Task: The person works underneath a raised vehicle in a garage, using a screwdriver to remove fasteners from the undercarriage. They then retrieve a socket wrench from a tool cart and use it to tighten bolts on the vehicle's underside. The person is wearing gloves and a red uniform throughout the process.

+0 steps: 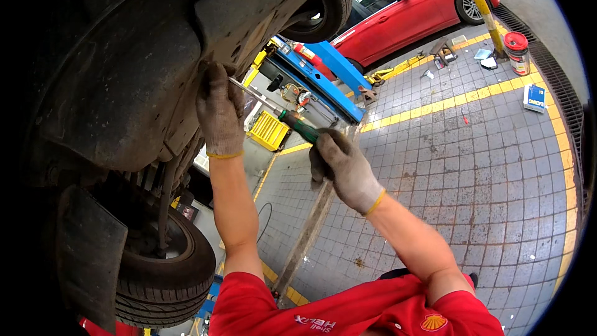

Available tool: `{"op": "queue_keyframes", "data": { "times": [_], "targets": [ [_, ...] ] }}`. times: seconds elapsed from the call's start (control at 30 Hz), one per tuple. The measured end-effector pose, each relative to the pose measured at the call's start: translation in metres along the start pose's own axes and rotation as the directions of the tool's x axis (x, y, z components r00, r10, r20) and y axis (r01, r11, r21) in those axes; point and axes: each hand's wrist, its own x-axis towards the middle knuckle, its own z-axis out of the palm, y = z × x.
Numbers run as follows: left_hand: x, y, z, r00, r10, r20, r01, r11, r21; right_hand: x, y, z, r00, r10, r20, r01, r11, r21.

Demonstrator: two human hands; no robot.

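Overhead on the left is a raised car's dark underbody panel (130, 81). My right hand (345, 171), in a grey work glove with a yellow cuff, is closed round the handle of a screwdriver (301, 127). The handle is green and black, and its long metal shaft slants up and left toward the panel's edge. My left hand (221, 112), gloved alike, reaches up against that edge with its fingers curled at the shaft's far end. The screwdriver's tip and whatever lies under the left fingers are hidden.
A car wheel (165, 267) hangs at lower left beside a dark flap (90, 252); another wheel (320, 9) hangs above. Beyond are a blue lift post (336, 68), a yellow crate (267, 130), a red car (398, 15), a striped pole (482, 6) and a red-lidded bucket (517, 53).
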Motion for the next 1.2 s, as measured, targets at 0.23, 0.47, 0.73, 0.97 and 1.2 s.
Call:
{"op": "queue_keyframes", "data": {
  "times": [0.23, 0.47, 0.73, 0.97, 1.2],
  "targets": [
    [-0.003, 0.0, -0.004, 1.0, 0.01, -0.009, -0.01, 1.0, 0.021, 0.008, 0.002, 0.003, 0.996, -0.082, 0.02, 0.084, 0.987, -0.137],
    [-0.003, -0.002, -0.011, 1.0, -0.008, -0.013, 0.008, 1.0, 0.027, 0.004, -0.017, 0.018, 0.985, 0.172, 0.028, -0.174, 0.98, 0.099],
    [-0.046, -0.031, -0.007, 0.967, -0.245, -0.074, 0.238, 0.967, -0.092, -0.01, -0.003, -0.022, 0.976, 0.214, -0.041, -0.215, 0.977, -0.009],
    [-0.245, -0.262, -0.091, 0.309, -0.92, 0.24, 0.779, 0.1, -0.618, -0.081, 0.033, -0.098, 0.894, 0.395, -0.214, -0.432, 0.887, -0.166],
    [-0.307, -0.236, -0.054, 0.291, -0.932, 0.215, 0.788, 0.106, -0.606, -0.13, 0.061, -0.136, 0.878, 0.453, -0.154, -0.463, 0.885, -0.038]
  ]
}}
